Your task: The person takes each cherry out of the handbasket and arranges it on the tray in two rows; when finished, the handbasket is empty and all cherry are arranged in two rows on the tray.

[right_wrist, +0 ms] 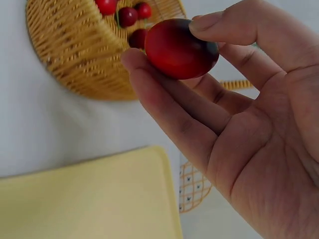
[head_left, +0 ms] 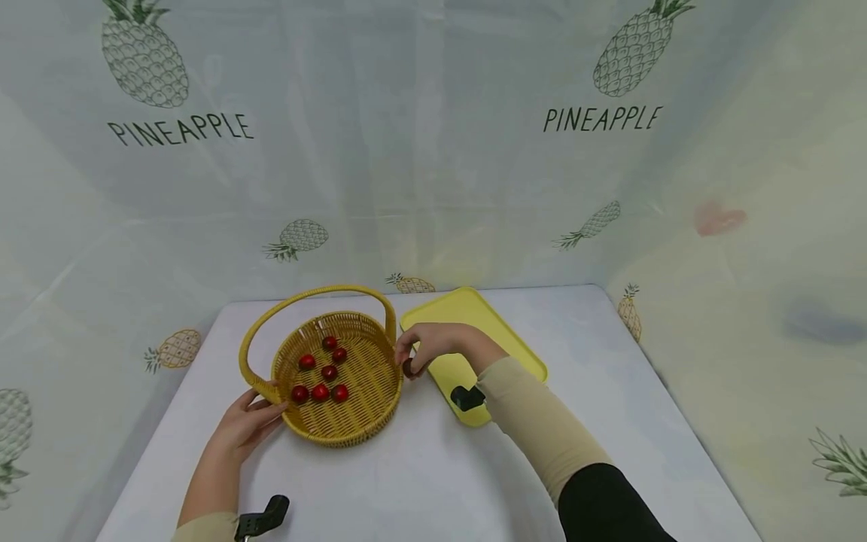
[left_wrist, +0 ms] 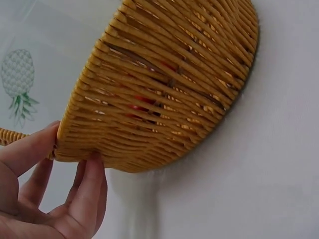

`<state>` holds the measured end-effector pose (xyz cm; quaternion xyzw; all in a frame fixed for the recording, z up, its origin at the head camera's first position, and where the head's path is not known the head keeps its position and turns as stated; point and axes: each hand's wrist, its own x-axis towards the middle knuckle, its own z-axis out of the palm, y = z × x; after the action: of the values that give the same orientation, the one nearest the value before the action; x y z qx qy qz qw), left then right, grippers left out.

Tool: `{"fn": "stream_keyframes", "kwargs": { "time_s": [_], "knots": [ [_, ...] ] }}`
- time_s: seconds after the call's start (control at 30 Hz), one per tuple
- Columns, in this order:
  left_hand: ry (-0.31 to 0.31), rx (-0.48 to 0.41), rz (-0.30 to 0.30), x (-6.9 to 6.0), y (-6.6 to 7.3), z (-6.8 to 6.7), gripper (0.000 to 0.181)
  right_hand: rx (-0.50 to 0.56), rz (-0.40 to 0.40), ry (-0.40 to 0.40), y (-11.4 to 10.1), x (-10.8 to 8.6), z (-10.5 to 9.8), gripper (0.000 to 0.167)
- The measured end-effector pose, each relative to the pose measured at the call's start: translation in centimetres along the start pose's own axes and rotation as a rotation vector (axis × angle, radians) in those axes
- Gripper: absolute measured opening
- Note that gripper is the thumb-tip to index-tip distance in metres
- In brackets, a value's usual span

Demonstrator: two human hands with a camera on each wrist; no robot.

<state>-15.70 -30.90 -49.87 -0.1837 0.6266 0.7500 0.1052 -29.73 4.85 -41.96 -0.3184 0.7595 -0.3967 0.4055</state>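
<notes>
A round yellow-brown wicker basket (head_left: 369,429) with a tall arched handle (head_left: 325,290) holds several small red fruits (head_left: 320,392), some with dark patches. My left hand (head_left: 247,427) grips the basket's rim near the handle's base, thumb and fingers on either side of the weave (left_wrist: 149,89). My right hand (head_left: 433,346) is just outside the basket's right rim. Between thumb and fingers it pinches one oval, glossy red fruit (right_wrist: 180,49) with a dark end. In the head view that fruit is mostly covered by the fingers.
A yellow rectangular tray (head_left: 504,331) lies right of the basket, partly beneath my right hand and forearm. Both stand on a white table (head_left: 609,376). Behind it hangs a pale cloth (head_left: 420,150) printed with pineapples.
</notes>
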Motion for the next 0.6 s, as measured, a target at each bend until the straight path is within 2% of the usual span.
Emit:
{"fn": "stream_keyframes", "kwargs": {
  "time_s": [0.13, 0.33, 0.6],
  "knots": [
    [0.0, 0.005, -0.004, 0.0, 0.2, -0.1, 0.076, 0.028, 0.017, 0.015, 0.8, -0.3, -0.6, 0.029],
    [0.008, 0.013, -0.012, 0.0, 0.2, -0.1, 0.075, 0.094, 0.064, 0.058, 2.4, -0.4, -1.3, 0.023],
    [0.017, -0.001, -0.009, -0.1, 0.3, 0.0, 0.069, 0.113, 0.06, 0.135, 4.6, -0.1, -2.2, 0.031]
  ]
}}
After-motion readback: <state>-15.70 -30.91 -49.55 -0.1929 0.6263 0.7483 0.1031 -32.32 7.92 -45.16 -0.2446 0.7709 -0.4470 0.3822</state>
